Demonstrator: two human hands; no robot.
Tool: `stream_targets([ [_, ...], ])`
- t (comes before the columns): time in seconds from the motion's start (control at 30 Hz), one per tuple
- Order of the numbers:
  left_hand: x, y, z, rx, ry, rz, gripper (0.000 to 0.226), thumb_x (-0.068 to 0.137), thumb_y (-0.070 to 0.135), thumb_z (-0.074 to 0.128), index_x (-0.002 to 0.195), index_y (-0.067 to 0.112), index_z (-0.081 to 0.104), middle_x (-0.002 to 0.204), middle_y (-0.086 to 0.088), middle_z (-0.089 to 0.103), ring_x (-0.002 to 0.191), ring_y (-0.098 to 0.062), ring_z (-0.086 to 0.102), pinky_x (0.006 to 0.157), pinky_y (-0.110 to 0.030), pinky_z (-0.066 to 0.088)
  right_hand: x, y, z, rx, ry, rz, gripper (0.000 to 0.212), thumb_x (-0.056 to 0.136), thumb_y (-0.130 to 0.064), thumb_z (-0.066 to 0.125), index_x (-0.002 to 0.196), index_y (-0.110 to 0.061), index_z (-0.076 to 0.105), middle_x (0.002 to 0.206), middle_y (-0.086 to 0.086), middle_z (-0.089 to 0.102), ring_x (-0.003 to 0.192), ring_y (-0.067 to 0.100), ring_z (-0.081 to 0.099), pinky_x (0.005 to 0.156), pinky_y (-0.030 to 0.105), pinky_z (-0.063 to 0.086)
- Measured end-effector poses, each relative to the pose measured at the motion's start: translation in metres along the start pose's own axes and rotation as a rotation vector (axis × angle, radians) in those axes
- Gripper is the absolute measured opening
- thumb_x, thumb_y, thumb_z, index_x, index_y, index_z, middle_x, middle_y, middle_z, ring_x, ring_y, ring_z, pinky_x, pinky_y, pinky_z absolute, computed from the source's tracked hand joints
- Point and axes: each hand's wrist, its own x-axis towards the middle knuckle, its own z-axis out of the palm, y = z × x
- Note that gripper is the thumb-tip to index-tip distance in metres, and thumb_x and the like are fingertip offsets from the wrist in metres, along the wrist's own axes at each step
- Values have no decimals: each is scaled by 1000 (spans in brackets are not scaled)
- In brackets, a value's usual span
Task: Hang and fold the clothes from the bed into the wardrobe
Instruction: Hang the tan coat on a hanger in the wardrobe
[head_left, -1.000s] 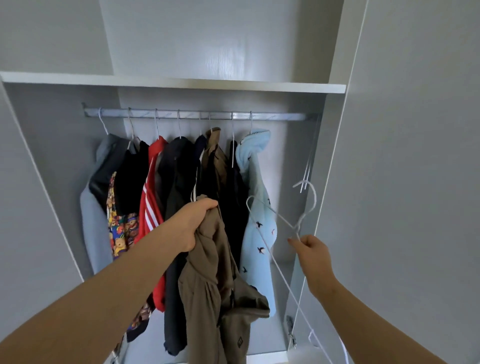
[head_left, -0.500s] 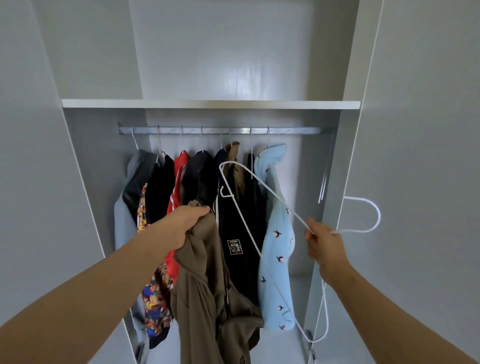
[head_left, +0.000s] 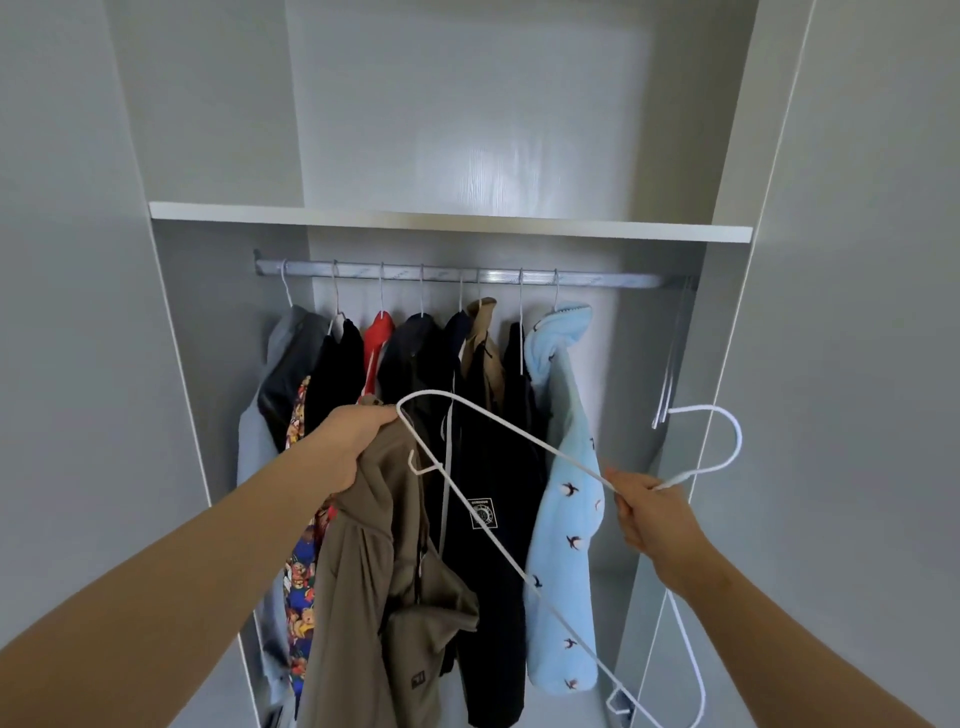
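1. Olive-brown fabric jacket (head_left: 363, 597) hangs bunched at 6 o'clock, outside the wardrobe. The left hand (head_left: 358, 447) grips its top edge, fingers curled round the cloth.
2. At 4 o'clock the right hand (head_left: 654, 512) pinches the neck of a thin white wire hanger (head_left: 576, 460). The hook juts toward 3 o'clock and the triangular frame spreads toward 9 o'clock. The frame's rounded corner lies just beside the left hand's knuckles. The two hands are well apart, each clamped on its own thing.
3. Behind them a row of garments hangs side by side on a silver metal rail (head_left: 613, 280). From 9 o'clock toward 3 o'clock:
   - a grey coat (head_left: 291, 332)
   - a bright cartoon-print piece (head_left: 301, 571)
   - a red top (head_left: 378, 332)
   - a black jacket with a small square badge (head_left: 488, 467)
   - a tan coat (head_left: 483, 332)
   - a pale blue fleece with small bird motifs (head_left: 566, 519)
4. Bare spare hangers (head_left: 670, 374) dangle at the rail's 3 o'clock end.
5. Farthest, a white shelf board (head_left: 447, 221) spans the wardrobe above the rail at 12 o'clock. A grey wardrobe door (head_left: 857, 364) stands open at 3 o'clock.
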Motion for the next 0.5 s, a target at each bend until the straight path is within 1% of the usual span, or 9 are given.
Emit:
stream_targets([
  [0.1, 2, -1, 6, -73, 59, 80, 15, 89, 18, 61, 79, 7, 59, 75, -10, 59, 68, -21, 57, 72, -33, 49, 2, 6, -4, -143, -2, -9, 49, 90, -27, 60, 48, -14, 38, 39, -1, 29, 36, 11, 23, 42, 21, 24],
  [0.17, 1, -2, 10, -25, 92, 138, 12, 89, 20, 61, 87, 8, 60, 84, -9, 59, 80, -23, 57, 85, -34, 48, 3, 6, 3, -241, -34, -14, 49, 89, -30, 60, 47, -15, 40, 41, 0, 31, 36, 10, 25, 41, 19, 27],
  [0.23, -3, -6, 15, 59, 49, 165, 10, 90, 21, 60, 90, 11, 60, 96, -12, 59, 93, -25, 56, 97, -36, 45, 3, 6, 20, -262, -66, 1, 50, 89, -32, 59, 46, -15, 42, 41, -1, 32, 33, 8, 26, 39, 18, 26],
  [0.27, -6, -9, 18, 100, 8, 170, 10, 91, 21, 59, 90, 11, 61, 97, -12, 60, 96, -26, 57, 99, -37, 45, 2, 5, 29, -268, -77, 10, 49, 90, -32, 58, 47, -15, 42, 41, -1, 32, 33, 8, 26, 38, 17, 25],
  [0.33, -14, -14, 28, 164, -82, 178, 9, 92, 19, 58, 87, 13, 63, 88, -6, 62, 94, -23, 58, 95, -33, 46, 0, 5, 45, -299, -98, 17, 47, 91, -34, 55, 51, -14, 43, 42, -1, 32, 35, 8, 27, 37, 16, 25],
  [0.43, -28, -22, 46, 143, -223, 227, 12, 92, 14, 56, 95, 8, 66, 70, 2, 61, 72, -12, 58, 74, -21, 47, -3, 3, 63, -246, -131, 1, 46, 93, -30, 54, 52, -12, 45, 34, -6, 30, 29, 7, 26, 33, 15, 23],
  [0.5, -38, -26, 55, 176, -302, 268, 15, 92, 14, 56, 92, 4, 67, 54, 10, 60, 58, -2, 56, 67, -17, 45, -6, -2, 73, -152, -153, 3, 43, 94, -25, 52, 55, -11, 45, 30, -9, 31, 25, 4, 26, 30, 14, 22],
])
